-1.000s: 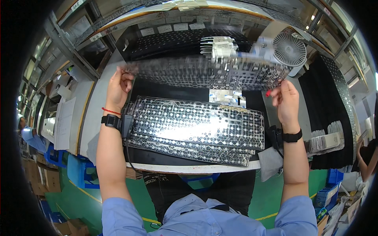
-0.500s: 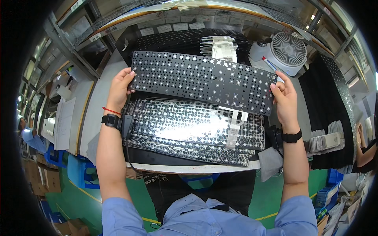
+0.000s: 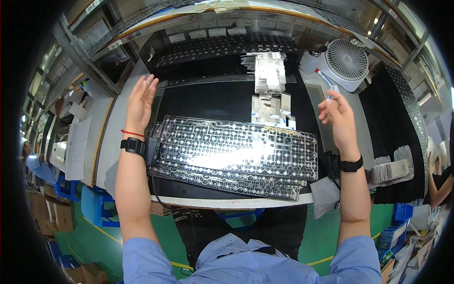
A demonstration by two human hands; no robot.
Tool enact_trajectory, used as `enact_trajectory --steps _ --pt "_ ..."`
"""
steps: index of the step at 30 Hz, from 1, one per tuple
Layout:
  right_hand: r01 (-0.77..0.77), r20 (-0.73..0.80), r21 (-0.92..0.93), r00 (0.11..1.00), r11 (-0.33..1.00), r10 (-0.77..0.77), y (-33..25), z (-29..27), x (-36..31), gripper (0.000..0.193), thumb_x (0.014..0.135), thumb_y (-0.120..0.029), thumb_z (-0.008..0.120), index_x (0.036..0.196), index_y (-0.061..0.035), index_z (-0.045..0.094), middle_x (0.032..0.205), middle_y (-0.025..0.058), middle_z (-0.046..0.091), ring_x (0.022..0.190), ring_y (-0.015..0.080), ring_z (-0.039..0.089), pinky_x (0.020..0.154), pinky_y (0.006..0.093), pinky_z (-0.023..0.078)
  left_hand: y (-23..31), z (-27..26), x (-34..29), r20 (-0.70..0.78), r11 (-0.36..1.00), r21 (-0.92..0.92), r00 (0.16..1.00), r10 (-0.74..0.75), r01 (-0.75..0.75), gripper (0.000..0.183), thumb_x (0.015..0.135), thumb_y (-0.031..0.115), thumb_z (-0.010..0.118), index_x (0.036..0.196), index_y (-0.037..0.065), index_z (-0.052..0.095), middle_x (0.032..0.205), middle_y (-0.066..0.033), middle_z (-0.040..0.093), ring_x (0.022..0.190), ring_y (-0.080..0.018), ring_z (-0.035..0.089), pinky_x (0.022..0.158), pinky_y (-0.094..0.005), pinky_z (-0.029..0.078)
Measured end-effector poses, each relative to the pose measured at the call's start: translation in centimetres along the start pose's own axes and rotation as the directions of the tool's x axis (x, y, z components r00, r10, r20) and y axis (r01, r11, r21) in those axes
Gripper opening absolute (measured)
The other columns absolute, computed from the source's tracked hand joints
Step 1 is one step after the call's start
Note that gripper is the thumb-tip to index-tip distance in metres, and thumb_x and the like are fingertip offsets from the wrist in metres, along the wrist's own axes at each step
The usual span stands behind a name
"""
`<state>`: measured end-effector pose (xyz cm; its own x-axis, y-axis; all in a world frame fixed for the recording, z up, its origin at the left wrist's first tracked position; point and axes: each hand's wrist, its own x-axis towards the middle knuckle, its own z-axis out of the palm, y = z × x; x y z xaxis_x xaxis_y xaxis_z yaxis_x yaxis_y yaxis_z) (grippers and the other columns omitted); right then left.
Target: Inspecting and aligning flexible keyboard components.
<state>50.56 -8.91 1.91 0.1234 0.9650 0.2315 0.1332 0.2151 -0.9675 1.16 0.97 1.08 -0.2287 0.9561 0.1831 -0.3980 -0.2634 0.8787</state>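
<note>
My left hand [image 3: 141, 102] is raised beside the left edge of the work area, its fingers stretched out and holding nothing. On the other side my right hand [image 3: 338, 113] hovers with loosely bent fingers apart, nothing visible between them. Between my forearms lies a stack of clear keyboard membrane sheets [image 3: 227, 151] with printed circuit dots and glare on top. Beyond it rests a pile of black perforated keyboard plates [image 3: 203, 56]. White flat tails [image 3: 269, 75] spread from that pile toward the clear sheets.
A black mat [image 3: 203, 102] covers the table's middle. At the back right stand a white fan [image 3: 347, 59] and a red-tipped pen [image 3: 322, 75]. More black plates [image 3: 392, 128] with white tails are stacked on the right. A shelf [image 3: 236, 9] crosses overhead.
Both hands have let go of the black perforated keyboard plate, which now appears to lie on the far pile. My fingers have opened out.
</note>
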Motion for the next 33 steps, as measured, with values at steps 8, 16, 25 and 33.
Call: enact_trajectory --steps 8,16,25,33 --pt "-0.117 0.443 -0.435 0.836 0.893 0.325 0.9 0.0 -0.5 0.041 0.075 -0.006 0.080 0.111 0.0000 0.061 0.087 -0.0003 0.061 0.079 0.0066 0.055 0.069 0.0215 0.046 0.0 -2.0 0.5 0.166 0.986 0.152 0.982 -0.094 0.069 0.039 0.101 0.020 0.051 0.133 -0.001 0.047 0.116 -0.0132 0.063 0.095 -0.0160 0.065 0.079 -0.0229 0.054" --pt "-0.081 0.381 -0.412 0.890 0.908 0.252 0.5 0.1 -0.4 0.009 0.088 -0.005 0.065 0.095 0.0011 0.064 0.080 -0.0016 0.060 0.075 0.0057 0.053 0.069 0.0218 0.044 0.0 -1.3 -0.1 0.179 0.944 0.298 0.963 -0.202 0.143 0.038 0.101 0.028 0.051 0.128 0.002 0.052 0.111 -0.0088 0.064 0.092 -0.0131 0.063 0.079 -0.0241 0.052" --pt "-0.072 0.213 -0.296 0.967 0.952 0.139 0.8 0.2 -0.1 0.007 0.092 -0.008 0.062 0.095 -0.0017 0.063 0.083 -0.0031 0.061 0.076 0.0053 0.053 0.069 0.0218 0.043 -0.5 -0.4 -0.7 0.230 0.859 0.456 0.902 -0.365 0.232 0.032 0.102 0.028 0.048 0.119 0.003 0.059 0.098 0.0005 0.066 0.084 -0.0062 0.061 0.077 -0.0216 0.049" --pt "-0.101 0.126 -0.108 0.985 0.989 0.115 0.9 0.3 0.0 0.012 0.095 -0.015 0.060 0.094 -0.0025 0.062 0.084 -0.0022 0.062 0.072 0.0034 0.052 0.066 0.0195 0.041 -0.5 -0.7 -0.6 0.276 0.919 0.361 0.923 -0.268 0.159 0.019 0.101 0.021 0.051 0.099 0.006 0.062 0.088 0.0024 0.066 0.074 -0.0040 0.060 0.070 -0.0203 0.050"
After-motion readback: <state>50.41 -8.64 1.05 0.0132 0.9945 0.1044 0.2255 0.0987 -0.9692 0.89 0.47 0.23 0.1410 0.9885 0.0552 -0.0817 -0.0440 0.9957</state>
